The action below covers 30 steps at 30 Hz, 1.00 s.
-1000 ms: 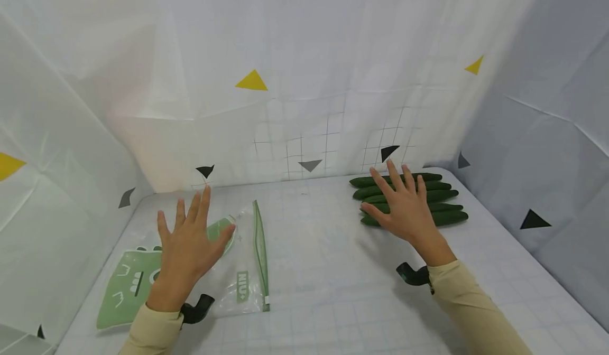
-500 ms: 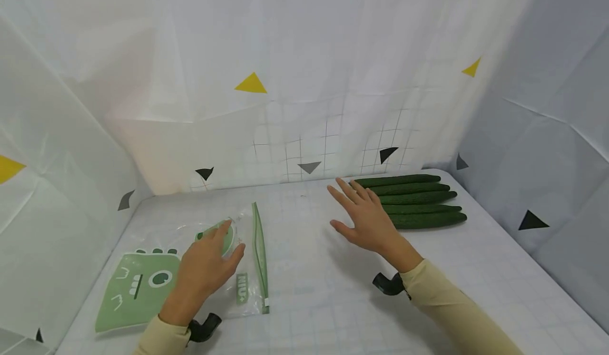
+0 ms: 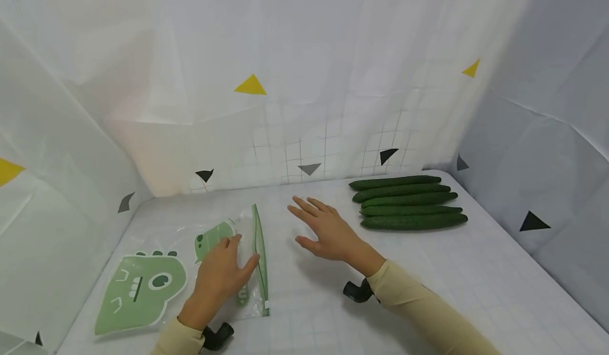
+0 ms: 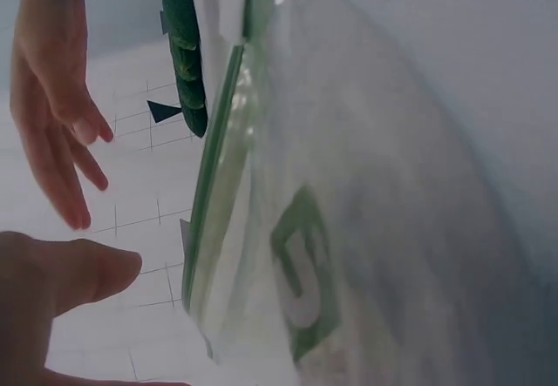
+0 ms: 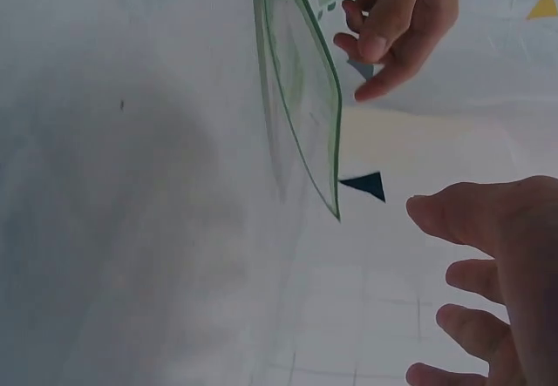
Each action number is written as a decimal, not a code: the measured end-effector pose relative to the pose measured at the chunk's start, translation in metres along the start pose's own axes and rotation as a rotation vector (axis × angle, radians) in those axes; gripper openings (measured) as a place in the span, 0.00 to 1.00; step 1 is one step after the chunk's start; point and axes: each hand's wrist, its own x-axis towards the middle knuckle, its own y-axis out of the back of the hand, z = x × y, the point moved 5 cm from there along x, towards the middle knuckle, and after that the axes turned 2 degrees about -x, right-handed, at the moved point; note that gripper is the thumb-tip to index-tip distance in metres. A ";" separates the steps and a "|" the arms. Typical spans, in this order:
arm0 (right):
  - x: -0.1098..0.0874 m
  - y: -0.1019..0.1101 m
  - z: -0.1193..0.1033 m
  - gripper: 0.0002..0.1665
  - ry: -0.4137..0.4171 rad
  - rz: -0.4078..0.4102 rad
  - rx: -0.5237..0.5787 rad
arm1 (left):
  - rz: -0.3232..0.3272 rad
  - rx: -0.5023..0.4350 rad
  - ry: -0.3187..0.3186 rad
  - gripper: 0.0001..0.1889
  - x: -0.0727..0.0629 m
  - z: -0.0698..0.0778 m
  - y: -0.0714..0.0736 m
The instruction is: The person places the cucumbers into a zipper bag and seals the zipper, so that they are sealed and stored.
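A clear zip bag point(image 3: 142, 291) with a green cartoon dinosaur print lies flat on the left of the table, its green zip edge point(image 3: 260, 260) facing right. My left hand point(image 3: 221, 273) hovers over the bag near that edge, fingers relaxed and holding nothing. To the right of the zip, my right hand point(image 3: 328, 233) is above the table with fingers spread, also holding nothing. In the right wrist view the bag's mouth point(image 5: 305, 90) gapes slightly. Several green cucumbers point(image 3: 411, 223) lie side by side at the back right, apart from both hands.
The white table point(image 3: 304, 302) is backed by a white sheet wall point(image 3: 304, 54) with yellow and dark triangle marks. Sheet walls also rise on the left and right sides. A white slider point(image 4: 234, 11) sits on the zip in the left wrist view.
My right hand has moved left, away from over the cucumbers, toward the bag's zip edge. My left hand has shifted right and lower across the bag, its fingers less spread.
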 end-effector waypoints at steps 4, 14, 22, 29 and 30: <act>0.006 -0.019 -0.010 0.41 0.018 -0.068 0.011 | -0.033 -0.007 0.010 0.36 0.001 0.002 -0.008; 0.023 -0.052 -0.032 0.37 0.074 -0.127 0.034 | -0.041 -0.013 0.009 0.36 0.000 0.000 -0.012; 0.032 -0.073 -0.038 0.33 0.036 -0.209 0.027 | -0.032 -0.025 -0.027 0.34 -0.002 0.000 -0.013; 0.033 -0.086 -0.040 0.31 0.019 -0.255 0.013 | -0.054 -0.091 -0.060 0.23 0.000 0.000 -0.016; 0.032 -0.088 -0.040 0.30 0.019 -0.259 0.007 | -0.058 -0.101 -0.063 0.22 0.000 0.000 -0.017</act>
